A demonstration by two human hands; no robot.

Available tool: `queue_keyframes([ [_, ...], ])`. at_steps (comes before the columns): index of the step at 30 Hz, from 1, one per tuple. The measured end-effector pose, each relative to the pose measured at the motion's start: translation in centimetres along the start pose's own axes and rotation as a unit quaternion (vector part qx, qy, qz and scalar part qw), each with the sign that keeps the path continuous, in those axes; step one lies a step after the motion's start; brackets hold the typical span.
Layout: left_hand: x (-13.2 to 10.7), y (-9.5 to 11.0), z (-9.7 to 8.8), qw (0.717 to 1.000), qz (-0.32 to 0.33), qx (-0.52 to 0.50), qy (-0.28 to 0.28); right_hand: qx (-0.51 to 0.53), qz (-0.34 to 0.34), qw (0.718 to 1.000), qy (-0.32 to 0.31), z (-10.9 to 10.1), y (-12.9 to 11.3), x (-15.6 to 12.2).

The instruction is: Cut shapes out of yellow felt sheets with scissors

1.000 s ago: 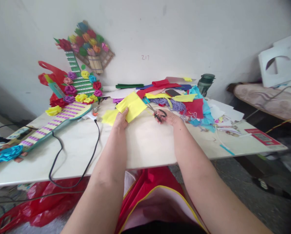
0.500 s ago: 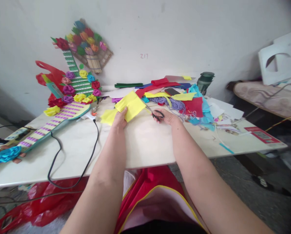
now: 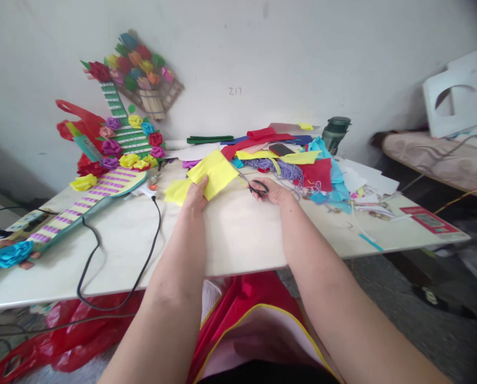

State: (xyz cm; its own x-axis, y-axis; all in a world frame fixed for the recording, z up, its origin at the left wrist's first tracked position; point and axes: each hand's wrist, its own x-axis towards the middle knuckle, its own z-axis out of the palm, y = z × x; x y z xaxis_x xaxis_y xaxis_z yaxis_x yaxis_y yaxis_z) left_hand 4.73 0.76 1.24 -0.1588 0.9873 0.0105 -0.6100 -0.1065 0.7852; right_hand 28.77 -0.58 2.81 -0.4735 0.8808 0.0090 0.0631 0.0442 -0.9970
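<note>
My left hand (image 3: 197, 195) grips a folded yellow sheet (image 3: 216, 173), crepe paper by its look, with the thumb on top. My right hand (image 3: 272, 192) has its fingers through the black handles of a pair of scissors (image 3: 258, 188). The blades point up and left and meet the right edge of the yellow sheet; how far they reach into it I cannot tell. Another yellow piece (image 3: 177, 191) lies on the table to the left, partly behind my left hand.
Coloured paper (image 3: 258, 141), purple yarn (image 3: 288, 169) and a dark green bottle (image 3: 336, 133) stand or lie at the back. A flower-decorated craft piece (image 3: 98, 192) fills the left. A glue gun (image 3: 146, 190) trails a black cord (image 3: 157, 234) over the table's front edge.
Almost nothing differs. The view has shifted very slightly, while both hands, the yellow sheet and the scissors keep the same positions relative to each other.
</note>
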Motion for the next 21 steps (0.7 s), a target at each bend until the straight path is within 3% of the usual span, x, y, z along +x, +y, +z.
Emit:
queue_keyframes([
  [21,-0.08,-0.08,0.16,1.0,-0.003,0.001,0.002,0.012,0.012,1.0,0.019,0.22,0.07,0.1],
])
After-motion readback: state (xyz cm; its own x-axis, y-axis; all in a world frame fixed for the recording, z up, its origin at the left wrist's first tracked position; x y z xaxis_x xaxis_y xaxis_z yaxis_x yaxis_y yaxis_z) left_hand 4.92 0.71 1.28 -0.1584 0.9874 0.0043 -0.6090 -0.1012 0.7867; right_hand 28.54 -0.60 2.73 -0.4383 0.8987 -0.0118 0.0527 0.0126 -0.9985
